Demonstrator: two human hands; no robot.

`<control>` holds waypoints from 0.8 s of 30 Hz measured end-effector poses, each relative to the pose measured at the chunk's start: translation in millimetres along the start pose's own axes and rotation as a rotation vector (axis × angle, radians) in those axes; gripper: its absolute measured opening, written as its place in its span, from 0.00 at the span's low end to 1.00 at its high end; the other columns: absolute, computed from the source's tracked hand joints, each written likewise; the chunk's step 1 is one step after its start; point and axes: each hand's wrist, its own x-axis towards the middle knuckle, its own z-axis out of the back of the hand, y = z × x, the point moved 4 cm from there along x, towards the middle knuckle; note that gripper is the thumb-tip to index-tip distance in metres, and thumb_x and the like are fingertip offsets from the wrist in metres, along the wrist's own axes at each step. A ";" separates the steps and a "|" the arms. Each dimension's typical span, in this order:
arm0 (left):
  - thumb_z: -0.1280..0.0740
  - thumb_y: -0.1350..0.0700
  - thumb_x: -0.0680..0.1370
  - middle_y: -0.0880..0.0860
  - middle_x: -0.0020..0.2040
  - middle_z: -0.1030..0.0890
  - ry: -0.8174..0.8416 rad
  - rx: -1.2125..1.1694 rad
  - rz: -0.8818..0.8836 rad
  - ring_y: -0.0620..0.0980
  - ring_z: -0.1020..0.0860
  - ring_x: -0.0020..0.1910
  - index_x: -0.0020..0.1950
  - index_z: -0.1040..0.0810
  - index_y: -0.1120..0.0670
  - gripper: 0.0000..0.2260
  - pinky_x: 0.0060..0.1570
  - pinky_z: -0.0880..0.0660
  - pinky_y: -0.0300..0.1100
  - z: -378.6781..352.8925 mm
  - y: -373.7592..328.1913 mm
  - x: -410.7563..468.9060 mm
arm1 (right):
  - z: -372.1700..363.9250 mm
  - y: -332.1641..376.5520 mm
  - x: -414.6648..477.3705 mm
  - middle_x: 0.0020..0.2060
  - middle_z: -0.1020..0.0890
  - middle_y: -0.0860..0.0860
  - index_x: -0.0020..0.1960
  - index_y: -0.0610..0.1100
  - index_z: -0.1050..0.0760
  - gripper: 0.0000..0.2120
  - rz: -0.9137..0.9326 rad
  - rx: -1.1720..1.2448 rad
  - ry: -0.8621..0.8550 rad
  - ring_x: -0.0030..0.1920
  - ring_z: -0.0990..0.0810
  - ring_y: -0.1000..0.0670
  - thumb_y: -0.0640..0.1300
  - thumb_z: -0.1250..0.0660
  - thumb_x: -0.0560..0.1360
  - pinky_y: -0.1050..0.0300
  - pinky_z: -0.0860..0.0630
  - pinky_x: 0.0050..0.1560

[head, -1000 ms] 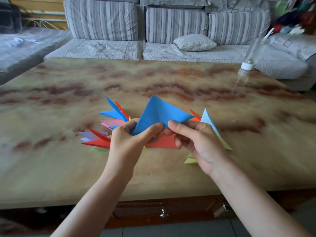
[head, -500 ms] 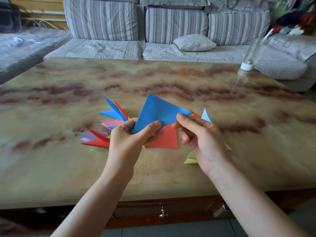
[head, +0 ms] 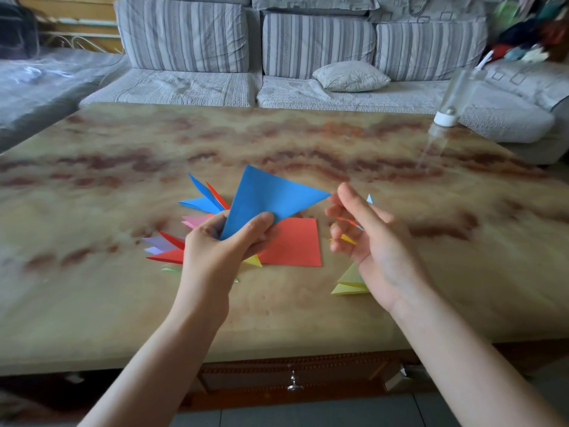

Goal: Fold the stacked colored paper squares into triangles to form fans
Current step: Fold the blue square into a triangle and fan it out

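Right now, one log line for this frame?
left hand holds blue triangle | right hand open, holding nothing | red square flat on table

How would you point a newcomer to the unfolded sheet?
On the marbled table, look just right of the left hand, below the blue triangle it holds. The red sheet lies flat there, the only full square among folded triangles.

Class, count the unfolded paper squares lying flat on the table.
1: the red square on the table, between the left hand and right hand. More may lie hidden beneath it.
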 end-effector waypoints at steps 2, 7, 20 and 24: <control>0.28 0.62 0.71 0.49 0.30 0.18 0.015 -0.013 0.011 0.42 0.19 0.33 0.41 0.20 0.62 0.04 0.38 0.22 0.32 -3.3 1.5 -1.5 | -6.1 -5.5 -2.5 0.36 0.21 0.46 0.43 0.40 0.20 0.20 -0.039 -0.096 0.053 0.28 0.27 0.53 0.55 0.27 0.61 0.61 0.29 0.27; 0.27 0.60 0.70 0.52 0.34 0.17 0.068 0.033 0.027 0.44 0.18 0.35 0.44 0.19 0.63 0.08 0.40 0.21 0.35 -12.4 8.7 -5.8 | -11.1 -15.4 -4.9 0.28 0.26 0.41 0.37 0.36 0.20 0.10 0.030 -0.283 -0.017 0.24 0.31 0.51 0.44 0.25 0.68 0.61 0.30 0.29; 0.25 0.63 0.69 0.51 0.35 0.15 0.087 0.147 0.037 0.43 0.18 0.32 0.42 0.18 0.59 0.05 0.32 0.25 0.30 -13.9 4.0 -10.1 | -3.2 -14.1 -1.1 0.24 0.26 0.44 0.35 0.36 0.20 0.11 0.090 -0.343 -0.048 0.24 0.30 0.50 0.43 0.26 0.69 0.57 0.29 0.34; 0.25 0.62 0.68 0.51 0.36 0.15 0.081 0.197 0.012 0.43 0.18 0.33 0.41 0.17 0.54 0.05 0.34 0.24 0.31 -12.6 1.8 -9.3 | -1.2 -13.2 0.6 0.25 0.25 0.43 0.34 0.40 0.19 0.08 0.080 -0.332 -0.039 0.24 0.29 0.49 0.43 0.25 0.68 0.57 0.30 0.32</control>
